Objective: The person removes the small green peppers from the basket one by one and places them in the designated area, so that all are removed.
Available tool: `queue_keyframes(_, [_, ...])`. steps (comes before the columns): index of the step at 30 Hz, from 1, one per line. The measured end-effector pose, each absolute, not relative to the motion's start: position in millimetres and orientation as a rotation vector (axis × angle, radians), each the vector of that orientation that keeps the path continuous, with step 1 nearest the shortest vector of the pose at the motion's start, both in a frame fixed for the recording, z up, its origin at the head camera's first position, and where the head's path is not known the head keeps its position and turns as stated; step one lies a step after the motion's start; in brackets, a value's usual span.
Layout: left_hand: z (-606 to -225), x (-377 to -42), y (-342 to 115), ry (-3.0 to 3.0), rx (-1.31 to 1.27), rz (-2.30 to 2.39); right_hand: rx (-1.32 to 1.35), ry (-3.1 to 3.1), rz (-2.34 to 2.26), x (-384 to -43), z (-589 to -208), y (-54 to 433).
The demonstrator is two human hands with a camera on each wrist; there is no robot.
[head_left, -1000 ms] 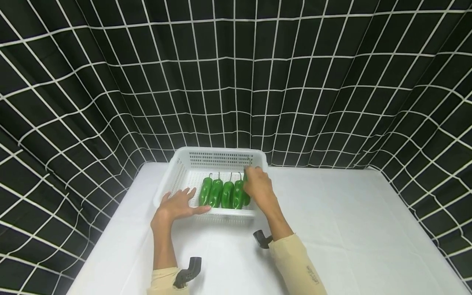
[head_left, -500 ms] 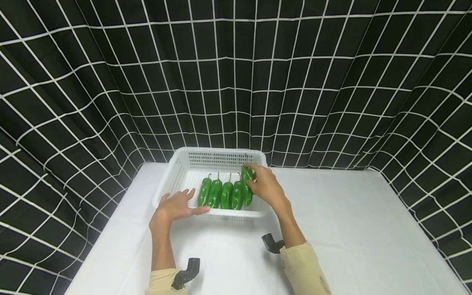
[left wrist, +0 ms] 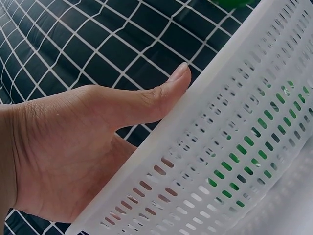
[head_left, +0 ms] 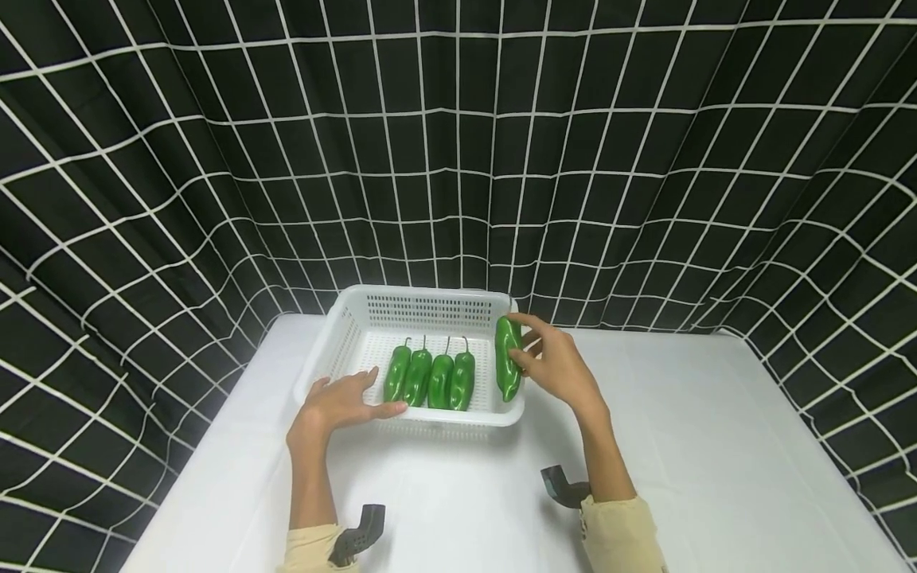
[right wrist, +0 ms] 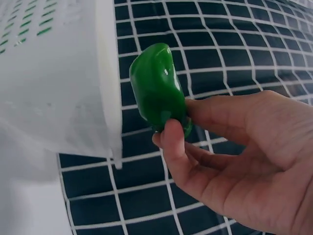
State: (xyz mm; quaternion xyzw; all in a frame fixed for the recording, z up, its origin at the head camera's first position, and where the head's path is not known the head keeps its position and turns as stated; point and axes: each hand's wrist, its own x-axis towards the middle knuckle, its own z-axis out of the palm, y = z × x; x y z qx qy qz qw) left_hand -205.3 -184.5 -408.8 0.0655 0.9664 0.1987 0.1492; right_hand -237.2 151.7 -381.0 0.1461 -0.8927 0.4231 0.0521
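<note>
A glossy green pepper (head_left: 508, 358) is pinched between the thumb and fingers of my right hand (head_left: 562, 368). It is held upright above the right end of a white perforated plastic basket (head_left: 433, 296). In the right wrist view the pepper (right wrist: 155, 85) is beside the basket's outer wall, its lower end partly covered by the fingertips. Several more green peppers (head_left: 440, 380) lie side by side in the basket, stems pointing away. My left hand (head_left: 342, 400) spreads over the basket's front left corner. Its thumb touches the front rim (left wrist: 181, 105), and its other fingers reach inside, hidden behind the wall in the left wrist view.
The basket stands on a white-covered table (head_left: 688, 430) that extends to its right and in front. A black curtain with a white grid (head_left: 458, 159) surrounds the back and sides. Dark wrist mounts (head_left: 358, 535) stick out from both sleeves.
My right hand has lifted the rightmost pepper off the row and carried it right, toward the basket's right rim. The other peppers and my left hand have stayed nearly where they were.
</note>
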Motion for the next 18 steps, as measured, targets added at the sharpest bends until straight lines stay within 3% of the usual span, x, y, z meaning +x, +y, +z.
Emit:
queue_keyframes(11, [-404, -204, -184, 2.757, 0.185, 0.596, 0.242, -2.627, 1.195, -230, -379, 191])
queue_keyframes(18, [-409, -205, -184, 2.751, 0.162, 0.624, 0.168, -2.763, 1.126, -242, -397, 203])
